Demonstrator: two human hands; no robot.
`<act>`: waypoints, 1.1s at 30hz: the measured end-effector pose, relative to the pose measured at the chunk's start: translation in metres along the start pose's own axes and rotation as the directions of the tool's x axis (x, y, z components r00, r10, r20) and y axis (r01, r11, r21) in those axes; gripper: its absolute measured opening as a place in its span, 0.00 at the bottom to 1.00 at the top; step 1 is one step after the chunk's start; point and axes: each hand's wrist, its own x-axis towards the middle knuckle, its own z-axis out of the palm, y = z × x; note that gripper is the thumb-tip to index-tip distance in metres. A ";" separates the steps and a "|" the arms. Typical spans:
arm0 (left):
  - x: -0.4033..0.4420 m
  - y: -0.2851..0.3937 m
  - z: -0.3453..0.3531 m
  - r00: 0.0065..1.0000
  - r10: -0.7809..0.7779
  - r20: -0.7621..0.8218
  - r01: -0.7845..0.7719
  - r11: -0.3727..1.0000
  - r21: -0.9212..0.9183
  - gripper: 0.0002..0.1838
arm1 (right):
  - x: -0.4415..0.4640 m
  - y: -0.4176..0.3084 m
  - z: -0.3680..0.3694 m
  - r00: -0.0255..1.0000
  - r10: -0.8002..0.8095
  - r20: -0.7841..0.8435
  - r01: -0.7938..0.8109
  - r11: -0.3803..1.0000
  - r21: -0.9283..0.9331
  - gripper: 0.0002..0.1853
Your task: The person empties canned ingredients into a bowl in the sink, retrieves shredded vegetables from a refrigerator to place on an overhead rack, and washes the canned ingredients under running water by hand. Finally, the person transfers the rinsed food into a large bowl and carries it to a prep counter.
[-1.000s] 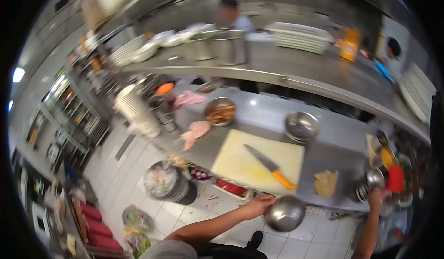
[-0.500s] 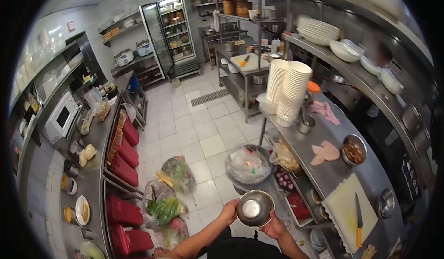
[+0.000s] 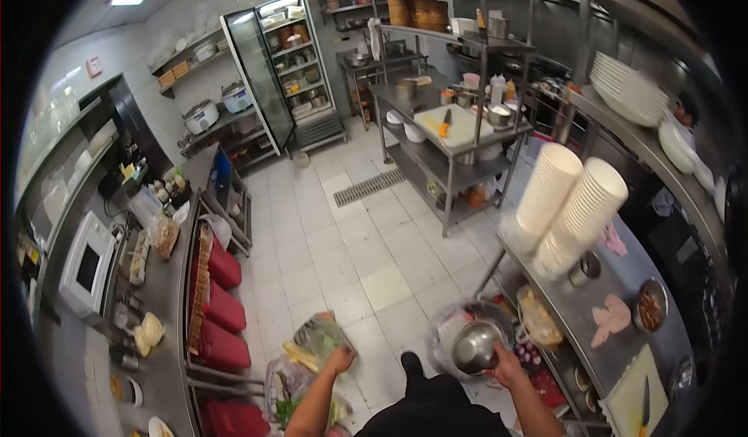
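My right hand [image 3: 508,365] grips the rim of a shiny metal bowl [image 3: 476,345], tilted so that its inside shows. Behind and beneath the bowl stands a tub lined with a clear plastic bag [image 3: 446,329], partly hidden by it. Away from the bowl, my left hand [image 3: 340,358] hangs with its fingers loosely curled and nothing visible in them. Beyond that hand, a plastic bag of greens [image 3: 321,336] lies on the floor. Another bag of vegetables [image 3: 287,378] is beside my left forearm.
To the right, a steel counter [image 3: 580,304] holds stacked white containers [image 3: 580,211], a bowl of brown food [image 3: 649,306] and a cutting board [image 3: 635,390] with a knife [image 3: 645,406]. Red bins [image 3: 222,343] line the left counter. A fridge [image 3: 300,63] stands open at the back. Tiled floor [image 3: 327,242] lies between.
My left hand has let go of the bowl and moved left. My right hand has carried the bowl to the right, over the lined tub. The view has shifted forward and left.
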 end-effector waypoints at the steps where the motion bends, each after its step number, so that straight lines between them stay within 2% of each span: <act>1: -0.024 0.036 -0.041 0.990 -0.130 0.063 0.132 0.991 -0.029 0.26 | 0.031 -0.012 0.018 1.000 -0.009 0.012 0.009 1.000 0.004 0.28; 2: -0.021 -0.018 -0.033 0.965 -0.222 0.139 0.198 0.966 0.166 0.30 | 0.066 -0.020 0.039 0.995 -0.087 0.054 0.100 0.939 -0.330 0.28; 3: -0.022 -0.056 -0.032 0.913 -0.344 0.222 0.300 0.931 0.207 0.29 | 0.095 -0.030 0.062 0.982 -0.147 0.120 0.190 0.760 -0.621 0.29; 4: -0.031 -0.084 -0.030 0.831 -0.483 0.276 0.480 0.873 0.082 0.28 | 0.103 -0.065 0.108 0.983 -0.120 0.138 0.180 0.499 -0.848 0.29; 5: -0.049 -0.065 -0.055 0.774 -0.534 0.339 0.594 0.799 -0.097 0.28 | 0.141 -0.072 0.132 0.897 -0.257 0.361 0.383 0.044 -0.923 0.29; 6: -0.053 -0.069 -0.073 0.680 -0.635 0.365 0.718 0.677 -0.161 0.31 | 0.160 -0.091 0.171 0.879 -0.170 0.446 0.464 0.083 -0.882 0.28; 7: -0.061 -0.071 -0.078 0.561 -0.717 0.414 0.826 0.522 -0.215 0.33 | 0.182 -0.102 0.205 0.823 -0.141 0.550 0.559 0.035 -0.828 0.26; 8: -0.065 -0.074 -0.083 0.500 -0.748 0.437 0.866 0.420 -0.273 0.33 | 0.206 -0.112 0.239 0.758 -0.103 0.645 0.647 -0.011 -0.762 0.24; 10: -0.060 -0.083 -0.091 0.448 -0.771 0.452 0.876 0.279 -0.393 0.33 | 0.247 -0.135 0.306 0.651 -0.056 0.757 0.753 -0.079 -0.653 0.19; 11: -0.053 -0.091 -0.094 0.430 -0.779 0.456 0.868 0.220 -0.444 0.33 | 0.269 -0.141 0.334 0.652 -0.045 0.757 0.753 -0.081 -0.653 0.19; 12: -0.042 -0.100 -0.097 0.413 -0.784 0.463 0.856 0.160 -0.492 0.34 | 0.294 -0.148 0.362 0.601 -0.056 0.797 0.790 -0.113 -0.603 0.17; 13: -0.027 -0.109 -0.102 0.409 -0.785 0.466 0.836 0.117 -0.536 0.34 | 0.321 -0.151 0.383 0.549 -0.065 0.834 0.822 -0.141 -0.552 0.15; 14: -0.010 -0.119 -0.107 0.410 -0.785 0.464 0.813 0.084 -0.576 0.34 | 0.345 -0.152 0.398 0.554 -0.058 0.830 0.819 -0.137 -0.557 0.15; 16: 0.044 -0.140 -0.129 0.441 -0.776 0.450 0.753 0.047 -0.656 0.34 | 0.392 -0.166 0.435 0.454 -0.106 0.885 0.874 -0.139 -0.465 0.12; 20: 0.221 -0.173 -0.205 0.667 -0.658 0.348 0.548 0.117 -0.828 0.34 | 0.449 -0.205 0.476 0.530 -0.169 0.831 0.819 -0.153 -0.553 0.08; 21: 0.274 -0.157 -0.239 0.693 -0.619 0.369 0.538 0.104 -0.836 0.36 | 0.463 -0.216 0.483 0.534 -0.174 0.827 0.816 -0.148 -0.558 0.08; 22: 0.333 -0.152 -0.267 0.774 -0.560 0.296 0.499 0.252 -0.829 0.36 | 0.473 -0.227 0.488 0.534 -0.228 0.814 0.812 -0.130 -0.569 0.08; 23: 0.386 -0.129 -0.307 0.829 -0.477 0.292 0.470 0.313 -0.825 0.38 | 0.483 -0.235 0.495 0.540 -0.286 0.791 0.802 -0.108 -0.587 0.07; 24: 0.440 -0.101 -0.349 0.840 -0.425 0.337 0.499 0.364 -0.786 0.40 | 0.497 -0.244 0.502 0.534 -0.342 0.773 0.798 -0.100 -0.595 0.07; 26: 0.534 -0.036 -0.423 0.890 -0.264 0.372 0.456 0.478 -0.751 0.44 | 0.525 -0.268 0.518 0.552 -0.390 0.738 0.769 -0.105 -0.631 0.06; 28: 0.610 0.023 -0.478 0.878 -0.117 0.464 0.456 0.497 -0.738 0.47 | 0.562 -0.287 0.543 0.535 -0.414 0.736 0.775 -0.106 -0.623 0.06; 30: 0.667 0.067 -0.511 0.869 -0.066 0.490 0.452 0.507 -0.734 0.47 | 0.611 -0.301 0.566 0.521 -0.413 0.747 0.793 -0.089 -0.602 0.06; 33: 0.747 0.080 -0.536 0.857 0.084 0.508 0.408 0.489 -0.770 0.44 | 0.706 -0.334 0.612 0.425 -0.370 0.826 0.865 -0.104 -0.492 0.07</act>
